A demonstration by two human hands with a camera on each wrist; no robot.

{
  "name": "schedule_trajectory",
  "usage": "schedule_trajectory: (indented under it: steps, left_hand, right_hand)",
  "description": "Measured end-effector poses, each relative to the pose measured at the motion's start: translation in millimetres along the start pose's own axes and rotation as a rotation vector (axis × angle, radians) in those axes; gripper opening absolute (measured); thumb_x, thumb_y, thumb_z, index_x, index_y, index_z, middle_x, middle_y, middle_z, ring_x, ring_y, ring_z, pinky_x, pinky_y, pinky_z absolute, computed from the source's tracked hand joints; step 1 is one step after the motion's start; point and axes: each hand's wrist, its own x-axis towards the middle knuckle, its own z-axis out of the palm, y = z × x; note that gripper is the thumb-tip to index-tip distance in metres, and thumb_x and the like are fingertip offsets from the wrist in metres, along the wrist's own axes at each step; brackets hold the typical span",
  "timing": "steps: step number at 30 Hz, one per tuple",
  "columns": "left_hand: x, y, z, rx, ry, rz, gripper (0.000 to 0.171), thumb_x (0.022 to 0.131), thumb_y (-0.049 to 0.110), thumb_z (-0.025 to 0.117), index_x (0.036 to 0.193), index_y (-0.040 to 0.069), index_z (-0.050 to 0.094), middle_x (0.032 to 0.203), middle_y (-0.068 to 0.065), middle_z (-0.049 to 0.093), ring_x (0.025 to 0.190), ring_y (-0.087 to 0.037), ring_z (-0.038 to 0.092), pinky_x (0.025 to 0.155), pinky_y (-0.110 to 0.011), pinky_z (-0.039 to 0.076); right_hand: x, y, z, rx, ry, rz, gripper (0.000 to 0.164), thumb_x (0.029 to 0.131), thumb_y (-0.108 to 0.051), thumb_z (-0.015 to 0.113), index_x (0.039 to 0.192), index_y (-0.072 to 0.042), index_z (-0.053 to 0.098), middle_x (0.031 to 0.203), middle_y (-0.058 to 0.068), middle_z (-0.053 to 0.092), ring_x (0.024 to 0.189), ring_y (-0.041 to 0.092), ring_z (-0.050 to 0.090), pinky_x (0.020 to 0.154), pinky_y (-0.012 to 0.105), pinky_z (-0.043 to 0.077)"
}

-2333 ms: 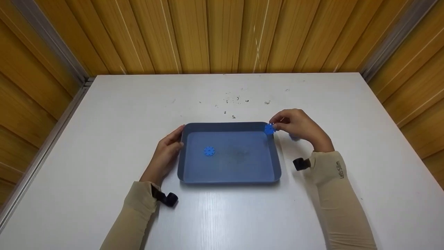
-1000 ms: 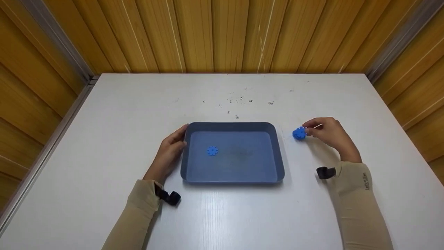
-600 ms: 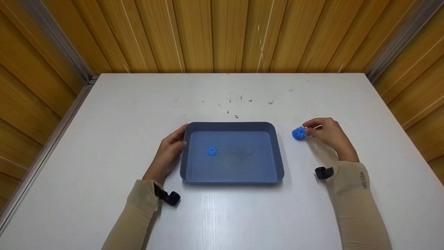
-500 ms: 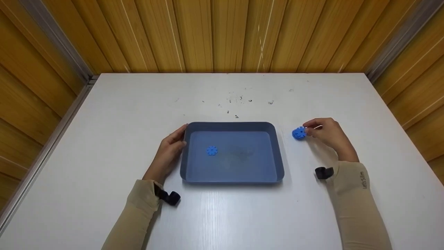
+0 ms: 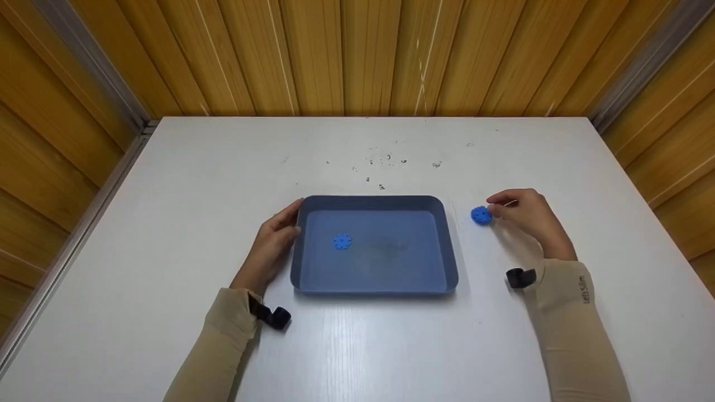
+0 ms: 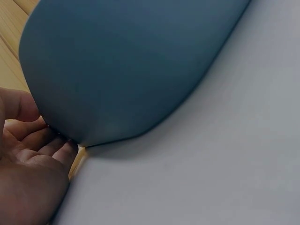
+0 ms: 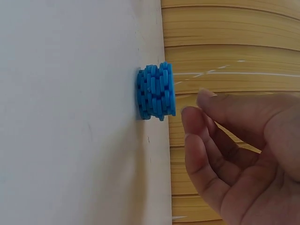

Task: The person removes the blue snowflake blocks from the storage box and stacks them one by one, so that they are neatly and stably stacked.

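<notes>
My left hand [image 5: 269, 248] holds the left side of a blue-grey tray [image 5: 374, 292], its thumb at the rim. In the left wrist view the fingers [image 6: 58, 149] lie against the tray's outer edge, their tips partly hidden. A flat blue notched disc [image 5: 342, 241] lies inside the tray, left of its middle. Right of the tray stands a short stack of blue notched discs [image 7: 156, 92]. My right hand [image 5: 525, 218] is beside the stack, fingers loosely bent. The right wrist view shows a small gap between its fingertips and the top disc, with nothing held.
The white table [image 5: 380, 352] reaches back to a yellow wood-panelled wall [image 5: 363, 56]. Small dark marks [image 5: 385, 162] dot its surface behind the tray. Each wrist carries a black camera [image 5: 520, 277].
My right hand has moved a blue disc from over the tray's back right corner onto the stack and let go of it. That disc now lies flatter. My left hand has stayed at the tray.
</notes>
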Motion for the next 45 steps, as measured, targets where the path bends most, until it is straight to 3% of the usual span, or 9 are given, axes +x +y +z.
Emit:
schedule_trajectory:
  steps: [4, 15, 27, 35, 45]
  left_hand:
    - [-0.8, 0.5, 0.3, -0.007, -0.008, 0.005, 0.061, 0.089, -0.010, 0.042, 0.148, 0.004, 0.034, 0.156, -0.007, 0.031, 0.146, -0.017, 0.024, 0.120, -0.031, 0.020]
    - [-0.1, 0.5, -0.1, 0.003, -0.007, 0.013, 0.061, 0.089, -0.010, 0.043, 0.148, 0.004, 0.035, 0.156, -0.007, 0.032, 0.147, -0.017, 0.023, 0.120, -0.032, 0.018]
    - [1.4, -0.2, 1.8, -0.012, 0.000, -0.001, 0.060, 0.089, -0.010, 0.044, 0.147, 0.004, 0.037, 0.156, -0.007, 0.032, 0.147, -0.017, 0.023, 0.120, -0.031, 0.019]
    - [2.1, -0.3, 1.4, -0.008, -0.010, -0.008, 0.062, 0.088, -0.010, 0.043, 0.148, 0.005, 0.035, 0.156, -0.006, 0.032, 0.147, -0.016, 0.023, 0.119, -0.032, 0.020]
    - [1.9, 0.5, 1.8, 0.017, 0.006, -0.020, 0.061, 0.089, -0.008, 0.044, 0.148, 0.008, 0.037, 0.156, -0.004, 0.033, 0.146, -0.015, 0.024, 0.119, -0.032, 0.020]
  right_hand:
    - [-0.3, -5.9, 0.1, -0.003, 0.012, -0.023, 0.036, 0.094, -0.028, 0.060, 0.119, -0.002, 0.066, 0.108, 0.018, 0.069, 0.095, 0.025, 0.060, 0.083, 0.031, 0.045]
    - [-1.4, -41.2, 1.0, -0.002, 0.014, -0.091, 0.037, 0.094, -0.030, 0.060, 0.118, -0.002, 0.066, 0.110, 0.018, 0.068, 0.099, 0.027, 0.061, 0.090, 0.040, 0.047]
    - [-0.1, -95.0, 20.1, -0.054, -0.114, -0.248, 0.031, 0.090, -0.018, 0.065, 0.116, -0.001, 0.067, 0.106, 0.016, 0.070, 0.096, 0.026, 0.063, 0.086, 0.042, 0.051]
    - [5.1, -124.5, 40.6, -0.067, -0.189, -0.355, 0.028, 0.087, -0.015, 0.069, 0.112, -0.001, 0.069, 0.101, 0.011, 0.071, 0.091, 0.022, 0.064, 0.080, 0.037, 0.053]
    - [14.3, -155.4, 74.9, -0.113, -0.352, -0.428, 0.032, 0.087, -0.013, 0.069, 0.116, 0.000, 0.067, 0.108, 0.013, 0.070, 0.097, 0.023, 0.065, 0.086, 0.038, 0.054]
